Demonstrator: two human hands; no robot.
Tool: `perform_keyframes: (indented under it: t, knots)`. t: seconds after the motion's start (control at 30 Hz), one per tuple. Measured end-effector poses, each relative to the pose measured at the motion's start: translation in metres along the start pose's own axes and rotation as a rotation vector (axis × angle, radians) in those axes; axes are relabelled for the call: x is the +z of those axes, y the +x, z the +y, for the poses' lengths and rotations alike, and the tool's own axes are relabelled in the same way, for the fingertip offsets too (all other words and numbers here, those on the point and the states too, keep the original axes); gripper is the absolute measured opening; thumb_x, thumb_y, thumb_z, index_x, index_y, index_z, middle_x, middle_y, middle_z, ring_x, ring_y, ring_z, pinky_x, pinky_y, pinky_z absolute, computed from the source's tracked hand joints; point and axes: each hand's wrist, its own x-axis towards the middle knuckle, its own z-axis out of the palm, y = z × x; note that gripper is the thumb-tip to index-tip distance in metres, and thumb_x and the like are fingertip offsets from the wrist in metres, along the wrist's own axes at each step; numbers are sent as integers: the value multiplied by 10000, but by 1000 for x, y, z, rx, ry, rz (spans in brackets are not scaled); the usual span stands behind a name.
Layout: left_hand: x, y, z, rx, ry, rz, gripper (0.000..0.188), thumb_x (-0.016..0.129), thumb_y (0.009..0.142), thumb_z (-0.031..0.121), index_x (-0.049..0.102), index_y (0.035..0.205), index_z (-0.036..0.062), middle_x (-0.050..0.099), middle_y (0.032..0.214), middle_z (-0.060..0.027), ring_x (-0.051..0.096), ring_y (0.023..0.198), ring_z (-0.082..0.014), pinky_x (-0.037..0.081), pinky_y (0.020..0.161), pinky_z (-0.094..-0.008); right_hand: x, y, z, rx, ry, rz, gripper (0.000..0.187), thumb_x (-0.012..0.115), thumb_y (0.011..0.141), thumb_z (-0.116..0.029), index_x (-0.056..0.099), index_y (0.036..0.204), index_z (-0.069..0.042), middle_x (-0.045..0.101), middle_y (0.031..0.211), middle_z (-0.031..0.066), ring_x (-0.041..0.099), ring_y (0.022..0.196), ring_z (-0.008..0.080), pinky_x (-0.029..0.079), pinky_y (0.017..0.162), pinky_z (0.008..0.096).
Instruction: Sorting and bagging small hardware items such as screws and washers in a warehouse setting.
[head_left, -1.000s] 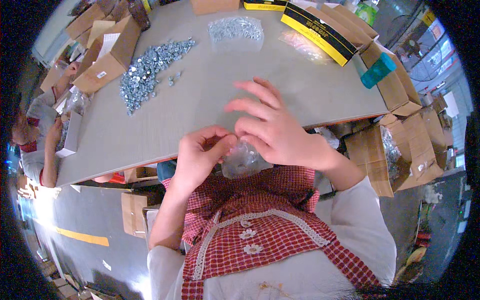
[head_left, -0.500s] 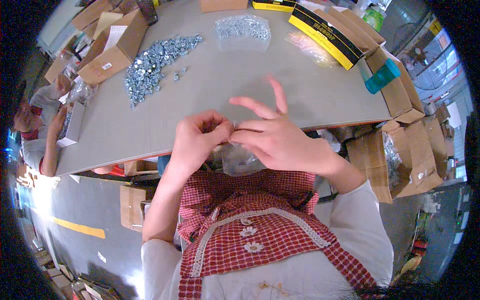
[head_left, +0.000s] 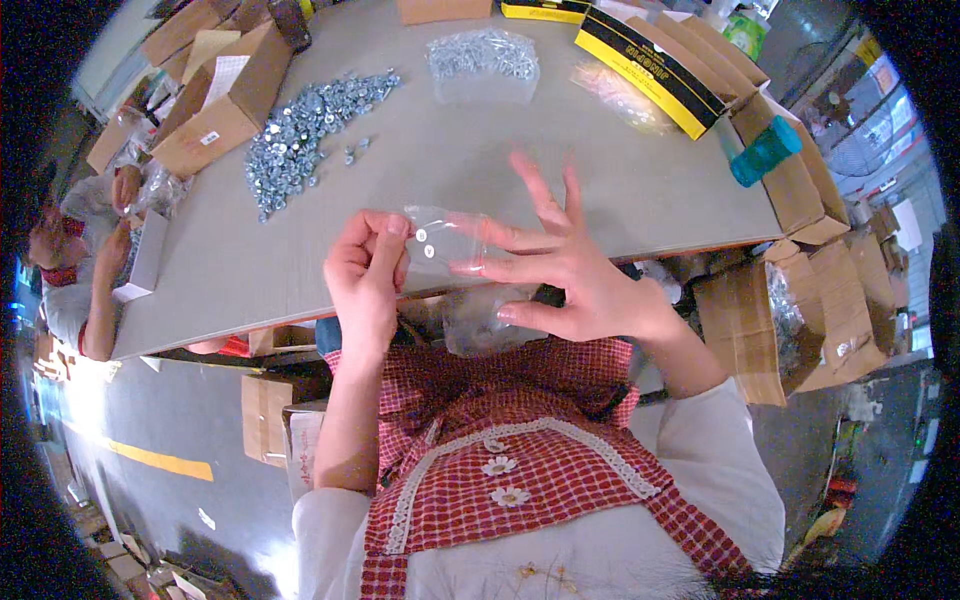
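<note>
A small clear plastic bag (head_left: 432, 262), with two small white round marks on it, is stretched out above the table's near edge. My left hand (head_left: 363, 275) pinches its left side between thumb and fingers. At its right side is my right hand (head_left: 575, 270), with the fingers spread wide. Two of those fingers overlap the bag's right part; I cannot tell whether they are inside or behind it. Below the hands, more clear plastic (head_left: 475, 325) lies at my lap.
Loose small metal fasteners (head_left: 295, 150) form a pile on the grey table (head_left: 390, 170). Beyond are a clear bag of metal pieces (head_left: 485, 60), a yellow-black box (head_left: 650, 75) and a teal cylinder (head_left: 765, 152). Another person (head_left: 95, 250) works at the left, beside cardboard boxes (head_left: 225, 95).
My left hand has moved left and apart from my right hand, and the clear bag now shows spread out between them. The right hand's fingers have opened wider.
</note>
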Motion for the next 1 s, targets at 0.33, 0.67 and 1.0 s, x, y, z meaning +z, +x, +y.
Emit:
perform_keyframes:
  t: [0.33, 0.67, 1.0]
  knots:
    - [-12, -21, 19, 650, 1300, 179, 342, 651, 660, 6, 617, 998, 48, 655, 965, -119, 595, 995, -316, 444, 899, -440, 59, 58, -7, -181, 38, -28, 332, 687, 836, -293, 685, 1160, -219, 589, 1352, 18, 214, 1459, 430, -77, 1047, 788]
    - [-38, -78, 16, 110, 709, 336, 267, 798, 788, 120, 610, 953, 26, 635, 769, -69, 614, 699, -159, 501, 665, -305, 144, 218, 116, -160, -41, 159, 387, 570, 967, -232, 551, 1316, -65, 497, 1428, 120, 454, 1331, 316, 315, 1136, 467]
    - [-29, -116, -121, -204, 645, -114, 438, 799, 761, 344, 625, 995, 17, 701, 873, -189, 684, 821, -383, 542, 726, -457, 117, 173, 114, -155, 118, -92, 462, 559, 958, -147, 465, 1400, -49, 494, 1437, 133, 485, 1312, 315, 417, 1077, 385]
